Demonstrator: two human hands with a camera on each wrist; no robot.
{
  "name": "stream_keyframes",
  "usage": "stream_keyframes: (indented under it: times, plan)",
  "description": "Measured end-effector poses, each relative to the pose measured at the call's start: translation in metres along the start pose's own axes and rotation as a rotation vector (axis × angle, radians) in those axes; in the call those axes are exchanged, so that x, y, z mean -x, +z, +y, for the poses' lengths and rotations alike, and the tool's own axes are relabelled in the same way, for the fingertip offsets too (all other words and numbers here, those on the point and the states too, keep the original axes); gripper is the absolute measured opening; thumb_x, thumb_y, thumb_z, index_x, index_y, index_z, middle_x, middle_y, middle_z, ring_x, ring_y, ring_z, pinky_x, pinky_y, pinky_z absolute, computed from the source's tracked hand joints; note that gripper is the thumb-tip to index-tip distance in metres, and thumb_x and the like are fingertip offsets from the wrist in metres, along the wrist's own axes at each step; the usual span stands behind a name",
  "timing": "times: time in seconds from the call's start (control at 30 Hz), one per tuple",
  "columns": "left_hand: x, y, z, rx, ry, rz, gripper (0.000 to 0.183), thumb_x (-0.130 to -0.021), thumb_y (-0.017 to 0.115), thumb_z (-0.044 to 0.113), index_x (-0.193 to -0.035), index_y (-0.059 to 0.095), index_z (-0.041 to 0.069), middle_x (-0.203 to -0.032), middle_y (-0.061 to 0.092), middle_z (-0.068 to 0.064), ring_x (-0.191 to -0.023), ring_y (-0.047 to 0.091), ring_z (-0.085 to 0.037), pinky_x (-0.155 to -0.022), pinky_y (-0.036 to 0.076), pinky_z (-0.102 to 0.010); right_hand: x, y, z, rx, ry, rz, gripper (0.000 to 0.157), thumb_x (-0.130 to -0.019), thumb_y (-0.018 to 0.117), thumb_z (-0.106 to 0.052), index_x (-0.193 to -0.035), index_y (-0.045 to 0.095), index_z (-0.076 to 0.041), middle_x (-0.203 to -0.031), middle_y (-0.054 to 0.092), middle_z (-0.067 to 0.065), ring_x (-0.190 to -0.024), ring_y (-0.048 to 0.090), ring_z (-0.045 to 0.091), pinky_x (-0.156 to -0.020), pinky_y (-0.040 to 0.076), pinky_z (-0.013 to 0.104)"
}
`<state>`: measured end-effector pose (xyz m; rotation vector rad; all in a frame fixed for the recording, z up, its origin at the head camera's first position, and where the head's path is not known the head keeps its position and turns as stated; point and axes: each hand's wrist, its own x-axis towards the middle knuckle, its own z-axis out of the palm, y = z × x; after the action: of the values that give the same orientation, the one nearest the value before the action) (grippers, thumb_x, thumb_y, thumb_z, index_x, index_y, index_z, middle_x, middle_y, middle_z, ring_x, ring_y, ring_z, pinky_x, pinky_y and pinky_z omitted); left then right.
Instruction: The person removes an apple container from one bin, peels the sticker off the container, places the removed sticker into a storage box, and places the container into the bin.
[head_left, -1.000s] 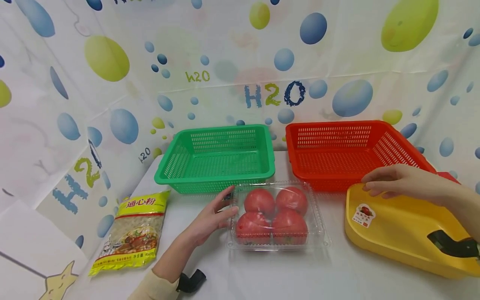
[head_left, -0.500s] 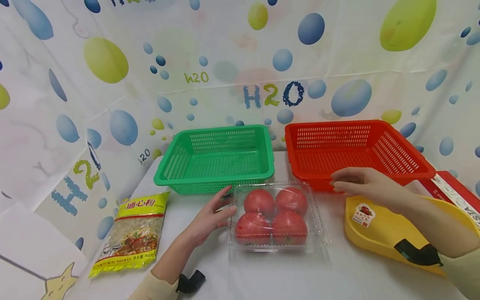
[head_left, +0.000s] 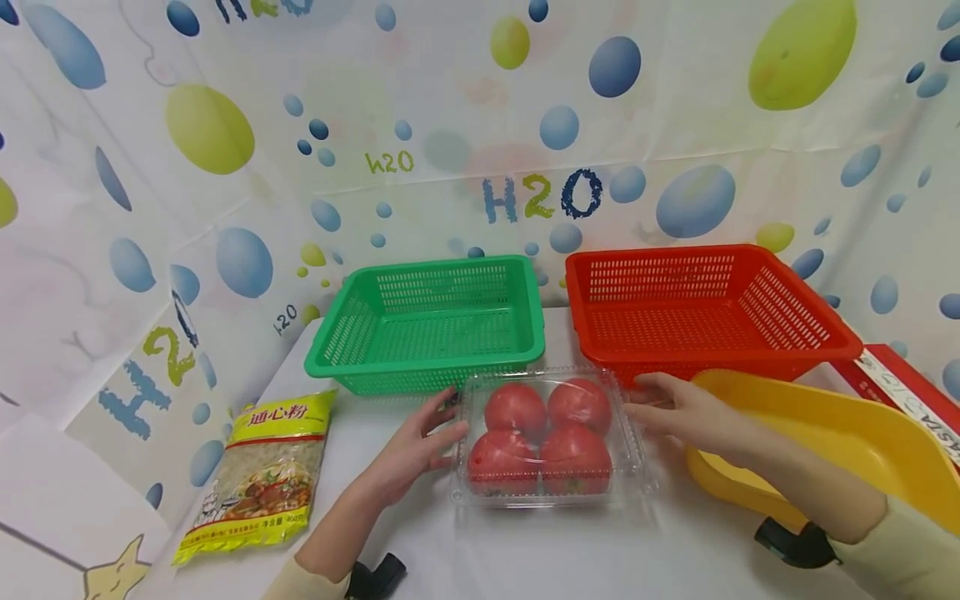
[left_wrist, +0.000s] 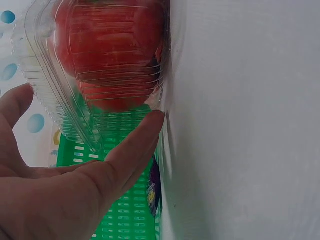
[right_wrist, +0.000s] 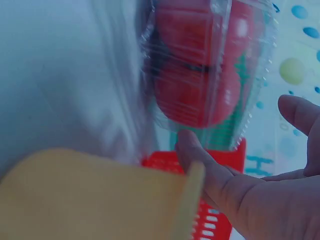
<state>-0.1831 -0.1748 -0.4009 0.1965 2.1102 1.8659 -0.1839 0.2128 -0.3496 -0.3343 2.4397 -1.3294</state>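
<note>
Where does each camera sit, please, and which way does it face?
Head: worn there, facing forward and down at clear plastic box of round red tomatoes; left hand, right hand, forearms show.
Left wrist: worn there, facing the box's left side; left hand shows.
Right wrist: likewise, facing its right side; right hand shows.
Wrist views share the box.

The head view is bright, the right wrist view blurred (and bluish).

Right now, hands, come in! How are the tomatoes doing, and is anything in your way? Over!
Left hand beside the box, right hand opposite, touch unclear. Four tomatoes inside, box on table. Yellow tray near right hand, not between.
</note>
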Motion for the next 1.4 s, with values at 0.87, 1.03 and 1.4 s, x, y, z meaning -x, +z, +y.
stream_keyframes:
  times: [0.87,1.03,1.4]
  plan:
    - [0.003,0.002,-0.005,0.097,-0.053,-0.056,0.067,-0.103,0.06,0.028,-0.156,0.027,0.005,-0.157,0.03,-0.027,-0.138,0.038,-0.046,-0.096,0.05,-0.057,-0.009,0.035,0.009,-0.479,0.232,-0.112,0.093,-0.101,0.059,-0.036,-0.161,-0.005,-0.005,-0.159,0.009,0.028,-0.142,0.015,0.049,-0.112,0.023,0.068]
    - [0.006,0.004,-0.003,0.142,-0.063,-0.076,0.068,-0.103,0.059,0.028,-0.157,0.024,0.004,-0.159,0.024,-0.028,-0.14,0.034,-0.049,-0.095,0.049,-0.061,-0.005,0.035,0.011,-0.625,0.266,-0.128,0.091,-0.103,0.056,-0.035,-0.161,-0.009,-0.012,-0.159,0.007,0.027,-0.139,0.021,0.047,-0.112,0.03,0.062]
    - [0.015,0.001,0.003,0.171,-0.088,-0.115,0.072,-0.104,0.055,0.029,-0.159,0.018,0.001,-0.162,0.019,-0.026,-0.132,0.047,-0.043,-0.093,0.053,-0.054,0.006,0.038,0.002,-0.73,0.287,-0.146,0.083,-0.101,0.058,-0.028,-0.163,0.003,-0.019,-0.155,0.021,0.023,-0.127,0.04,0.039,-0.094,0.051,0.045]
